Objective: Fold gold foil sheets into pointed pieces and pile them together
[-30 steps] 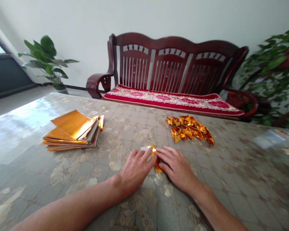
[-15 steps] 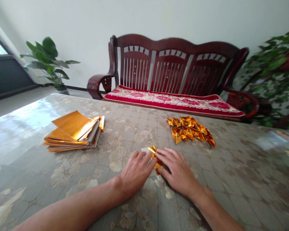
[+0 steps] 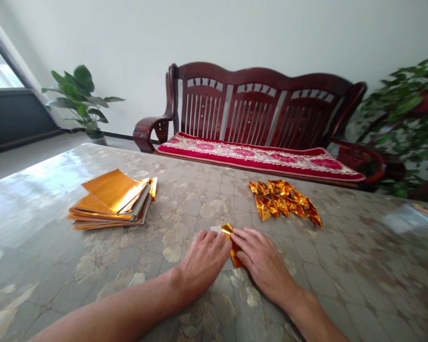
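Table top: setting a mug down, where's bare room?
Bare table top shows between the stack of gold foil sheets and the pile of folded gold triangles, and left of the stack. It is crowded at the front, where the left hand and right hand press a folded foil strip.

You're in a home, most likely a living room. Straight ahead of your left hand (image 3: pixel 203 261) and right hand (image 3: pixel 264 268), past the far edge of the table (image 3: pixel 185 209) with its glossy floral cover, stands a carved wooden bench (image 3: pixel 260 107) with a red runner (image 3: pixel 257 159) along its seat. Well to the left of your hands, a potted plant (image 3: pixel 82 99) stands near a window (image 3: pixel 0 64). Far to their right, a leafy plant (image 3: pixel 403 114) sits beside the bench. A plain white wall (image 3: pixel 235 38) runs behind it all.
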{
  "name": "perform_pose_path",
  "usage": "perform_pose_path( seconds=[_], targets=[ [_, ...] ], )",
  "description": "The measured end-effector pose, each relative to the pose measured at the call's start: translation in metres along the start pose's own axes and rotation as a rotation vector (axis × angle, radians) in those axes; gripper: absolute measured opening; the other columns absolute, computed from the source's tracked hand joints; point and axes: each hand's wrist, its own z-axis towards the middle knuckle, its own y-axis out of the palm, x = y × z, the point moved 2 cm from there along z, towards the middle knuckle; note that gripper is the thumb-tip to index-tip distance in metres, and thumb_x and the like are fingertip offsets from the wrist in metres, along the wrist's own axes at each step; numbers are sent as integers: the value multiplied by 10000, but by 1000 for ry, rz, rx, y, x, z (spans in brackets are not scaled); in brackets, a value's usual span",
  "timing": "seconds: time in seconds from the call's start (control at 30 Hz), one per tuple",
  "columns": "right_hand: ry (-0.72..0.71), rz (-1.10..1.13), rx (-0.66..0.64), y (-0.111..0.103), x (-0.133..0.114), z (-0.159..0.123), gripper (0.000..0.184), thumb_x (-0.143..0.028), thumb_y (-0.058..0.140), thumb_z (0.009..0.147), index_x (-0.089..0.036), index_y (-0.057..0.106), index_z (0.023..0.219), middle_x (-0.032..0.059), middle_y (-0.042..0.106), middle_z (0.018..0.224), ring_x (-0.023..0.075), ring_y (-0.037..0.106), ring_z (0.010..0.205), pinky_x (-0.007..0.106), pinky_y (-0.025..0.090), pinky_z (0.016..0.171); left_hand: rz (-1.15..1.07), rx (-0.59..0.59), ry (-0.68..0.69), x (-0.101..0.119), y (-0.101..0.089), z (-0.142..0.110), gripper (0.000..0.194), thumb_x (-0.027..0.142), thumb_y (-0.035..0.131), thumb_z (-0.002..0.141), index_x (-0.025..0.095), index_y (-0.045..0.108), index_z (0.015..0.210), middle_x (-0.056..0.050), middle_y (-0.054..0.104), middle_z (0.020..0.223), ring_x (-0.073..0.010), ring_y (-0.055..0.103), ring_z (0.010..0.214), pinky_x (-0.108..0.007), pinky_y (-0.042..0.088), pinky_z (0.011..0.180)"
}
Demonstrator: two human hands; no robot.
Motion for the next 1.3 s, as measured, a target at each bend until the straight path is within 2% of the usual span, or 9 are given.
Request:
perform_pose_path(
  seconds=[0.23, 0.33, 0.5, 0.7, 0.87, 1.03, 1.13, 1.3],
  targets=[
    [-10, -18, 36, 0, -4, 0, 397, -247, 569, 943, -252, 567, 1340, 66, 562, 1397, 271, 471, 1282, 494, 440, 1061, -20, -19, -17, 0, -8, 2, 102, 156, 551, 923, 210, 545, 1010, -44, 591, 1042, -244, 548, 925, -364, 469, 722],
    [-24, -11, 60, 0, -5, 0, 389, -234, 566, 942, -247, 569, 1330, 73, 586, 1356, 265, 490, 1258, 488, 450, 1053, 2, -15, -20, 2, -7, 2, 66, 199, 547, 937, 211, 555, 1001, -53, 592, 1042, -256, 547, 940, -369, 473, 717],
    [-31, -16, 55, 0, -8, 1, 384, -244, 583, 937, -223, 568, 1320, 84, 595, 1331, 266, 499, 1237, 486, 455, 1047, 19, 7, -43, 3, -5, 4, 132, 265, 532, 962, 203, 561, 1075, -67, 602, 1085, -251, 557, 956, -374, 488, 750],
    [-27, -36, 52, 1, -10, 2, 387, -233, 601, 930, -203, 563, 1314, 90, 601, 1313, 267, 512, 1207, 475, 467, 1024, 101, 34, -2, 3, -2, 3, 234, 291, 585, 940, 206, 576, 1159, -98, 558, 1278, -246, 561, 999, -349, 498, 748],
    [-22, -28, 70, 2, -11, 2, 373, -227, 580, 938, -223, 557, 1310, 88, 603, 1303, 264, 521, 1190, 474, 478, 1004, 121, 16, -2, 3, -3, 4, 247, 285, 599, 935, 207, 594, 1170, -108, 555, 1285, -242, 557, 1020, -336, 497, 753],
    [-8, -46, 85, 2, -14, 3, 359, -220, 567, 938, -219, 570, 1298, 94, 610, 1287, 269, 531, 1176, 478, 486, 993, 93, 0, 10, 4, -8, 3, 184, 307, 506, 988, 226, 631, 1096, -99, 578, 1212, -263, 545, 1047, -374, 486, 771],
    [-10, -55, 98, 2, -14, 3, 362, -214, 538, 946, -239, 573, 1305, 95, 615, 1278, 272, 541, 1167, 484, 496, 975, 69, -8, 37, 6, -9, 2, 216, 373, 489, 995, 232, 652, 1015, -97, 575, 1228, -284, 529, 1096, -397, 478, 800],
    [1, -45, 95, 3, -13, 3, 396, -227, 527, 959, -263, 541, 1352, 82, 610, 1279, 264, 542, 1157, 476, 491, 975, 28, 20, -67, 5, -5, 3, 413, 440, 576, 939, 172, 546, 1252, -113, 568, 1298, -259, 558, 1040, -394, 497, 818]
  ],
)
